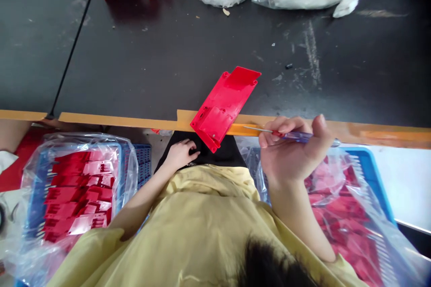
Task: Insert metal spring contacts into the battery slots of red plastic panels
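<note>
Before us spreads a matte black tabletop [161, 63], its near edge yellow. Below, at right, a blue plastic crate [375, 175] holds red plastic pieces [346, 233]. A flat, oblong red plastic panel [225, 104] lies slanted across the tabletop's near edge, overhanging it. Our left hand [180, 154] is near it, fingers loosely bent, gripping nothing we can see. Our right hand [288, 157], palm up, clasps a translucent-handled screwdriver [298, 136] between thumb and fingers, its tip near the panel. We judge the step as preparatory; using the screwdriver would call for steadying the panel.
</note>
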Demonstrator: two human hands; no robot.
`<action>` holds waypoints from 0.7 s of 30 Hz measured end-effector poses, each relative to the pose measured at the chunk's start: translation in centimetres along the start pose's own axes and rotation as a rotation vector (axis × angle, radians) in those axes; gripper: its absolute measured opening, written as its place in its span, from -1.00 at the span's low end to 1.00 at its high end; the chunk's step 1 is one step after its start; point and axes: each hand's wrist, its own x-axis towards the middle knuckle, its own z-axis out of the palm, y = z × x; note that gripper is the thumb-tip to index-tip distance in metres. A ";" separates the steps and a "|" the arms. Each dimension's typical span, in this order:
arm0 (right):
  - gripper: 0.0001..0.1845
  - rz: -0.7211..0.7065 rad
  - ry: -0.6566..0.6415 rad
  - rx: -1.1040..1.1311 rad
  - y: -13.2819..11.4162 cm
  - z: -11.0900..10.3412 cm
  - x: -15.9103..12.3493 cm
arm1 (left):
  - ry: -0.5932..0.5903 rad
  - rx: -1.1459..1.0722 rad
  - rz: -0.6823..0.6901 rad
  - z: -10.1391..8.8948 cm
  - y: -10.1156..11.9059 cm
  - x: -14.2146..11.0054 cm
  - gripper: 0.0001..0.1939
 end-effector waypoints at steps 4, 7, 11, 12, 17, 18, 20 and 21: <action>-0.42 -0.182 0.058 -0.039 -1.1 -1.0 1.4 | -0.097 -0.059 0.042 0.1 -1.0 -1.0 -0.85; -0.45 -0.218 0.112 -0.074 -1.9 -1.6 3.3 | -0.068 -0.132 0.009 0.0 -3.1 -1.2 -0.81; -0.59 -0.144 0.083 -0.092 -2.4 -1.5 5.0 | 0.171 -0.195 -0.143 -0.7 -6.4 1.1 -0.70; -0.61 -0.143 0.079 -0.101 -2.4 -1.3 5.1 | 0.214 -0.206 -0.167 -0.9 -7.0 1.9 -0.68; -0.56 -0.205 0.084 -0.226 -2.5 -0.5 3.1 | 0.198 -0.184 -0.055 -1.3 -5.3 2.5 -0.63; -0.56 -0.235 0.085 -0.250 -2.4 -0.5 2.5 | 0.135 -0.170 0.012 -1.2 -4.3 1.9 -0.63; -0.61 -0.282 0.086 -0.288 -2.1 -0.7 1.6 | -0.044 -0.144 0.159 -1.1 -2.4 0.3 -0.66; -0.64 -0.289 0.088 -0.299 -1.8 -0.9 1.3 | -0.119 -0.131 0.213 -1.0 -1.6 -0.5 -0.76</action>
